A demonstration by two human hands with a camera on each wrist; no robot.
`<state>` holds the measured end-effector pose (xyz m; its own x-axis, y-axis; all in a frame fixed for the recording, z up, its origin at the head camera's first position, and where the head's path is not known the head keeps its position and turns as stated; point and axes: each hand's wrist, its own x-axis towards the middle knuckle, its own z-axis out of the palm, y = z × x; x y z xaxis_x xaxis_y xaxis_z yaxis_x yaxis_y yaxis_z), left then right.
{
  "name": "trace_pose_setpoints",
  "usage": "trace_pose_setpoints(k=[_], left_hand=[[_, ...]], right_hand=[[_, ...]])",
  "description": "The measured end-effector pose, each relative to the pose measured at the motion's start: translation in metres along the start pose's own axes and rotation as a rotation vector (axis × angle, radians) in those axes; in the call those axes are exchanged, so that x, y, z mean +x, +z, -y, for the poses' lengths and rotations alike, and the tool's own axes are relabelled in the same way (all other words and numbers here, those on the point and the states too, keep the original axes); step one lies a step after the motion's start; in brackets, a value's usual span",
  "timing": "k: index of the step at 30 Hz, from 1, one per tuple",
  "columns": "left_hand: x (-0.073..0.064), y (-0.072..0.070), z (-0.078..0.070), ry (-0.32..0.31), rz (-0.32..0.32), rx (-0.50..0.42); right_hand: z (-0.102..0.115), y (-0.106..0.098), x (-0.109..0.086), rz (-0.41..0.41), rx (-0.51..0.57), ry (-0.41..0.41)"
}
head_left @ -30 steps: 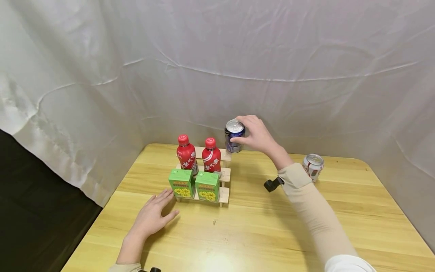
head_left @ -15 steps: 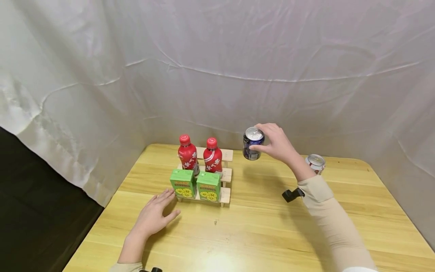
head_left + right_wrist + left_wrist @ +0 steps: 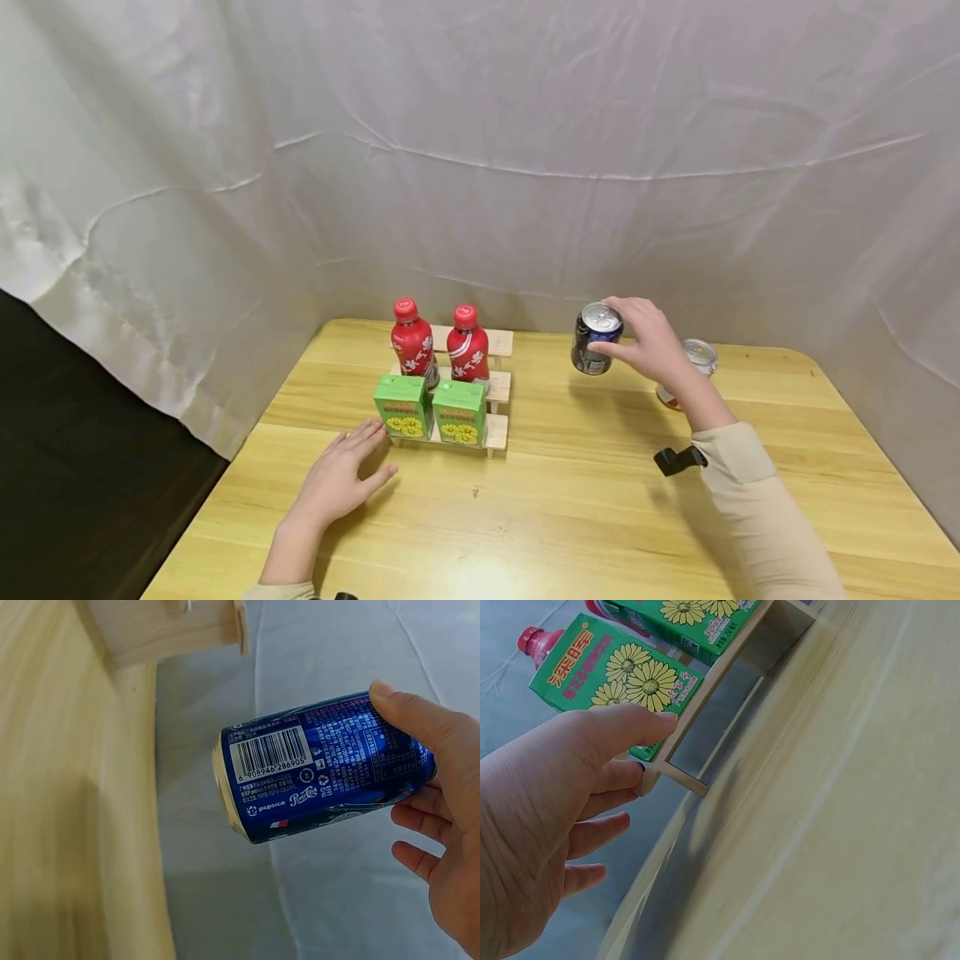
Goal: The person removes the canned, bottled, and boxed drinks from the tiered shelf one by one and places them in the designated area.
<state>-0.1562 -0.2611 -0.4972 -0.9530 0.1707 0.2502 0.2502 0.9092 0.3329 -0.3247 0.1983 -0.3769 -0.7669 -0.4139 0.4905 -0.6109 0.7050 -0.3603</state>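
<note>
Above the table, my right hand (image 3: 651,343) grips a dark blue Pepsi can (image 3: 597,340) near its top, thumb on one side and fingers on the other. The right wrist view shows the barcode side of the can (image 3: 315,765) well apart from the wood. My left hand (image 3: 341,475) lies with relaxed fingers at the front left corner of a stepped wooden rack (image 3: 495,431). Its fingertips are right at a green drink carton (image 3: 403,407) with yellow flowers. A second green carton (image 3: 459,412) stands beside it on the lowest step. Two red bottles (image 3: 412,340) stand on the step behind.
A white can (image 3: 700,357) stands on the table at the right, partly hidden behind my right hand. The rack's top step (image 3: 498,342) shows bare wood at its right end. Grey cloth (image 3: 570,167) hangs behind the wooden table (image 3: 540,500).
My right hand has carried the Pepsi can from above the rack's back right to the right and lower, toward the white can. My left hand has stayed in place.
</note>
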Motion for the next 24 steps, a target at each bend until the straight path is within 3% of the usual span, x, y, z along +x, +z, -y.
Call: trace_pose_setpoints(k=[11,24], left_hand=[[0.0,-0.001,0.0,0.005,0.001,0.009],[0.0,-0.003,-0.002,0.002,0.005,0.001]], right_hand=[[-0.022,0.015,-0.025,0.003,-0.028,0.065],[-0.042,0.036,-0.041,-0.011,-0.057,0.12]])
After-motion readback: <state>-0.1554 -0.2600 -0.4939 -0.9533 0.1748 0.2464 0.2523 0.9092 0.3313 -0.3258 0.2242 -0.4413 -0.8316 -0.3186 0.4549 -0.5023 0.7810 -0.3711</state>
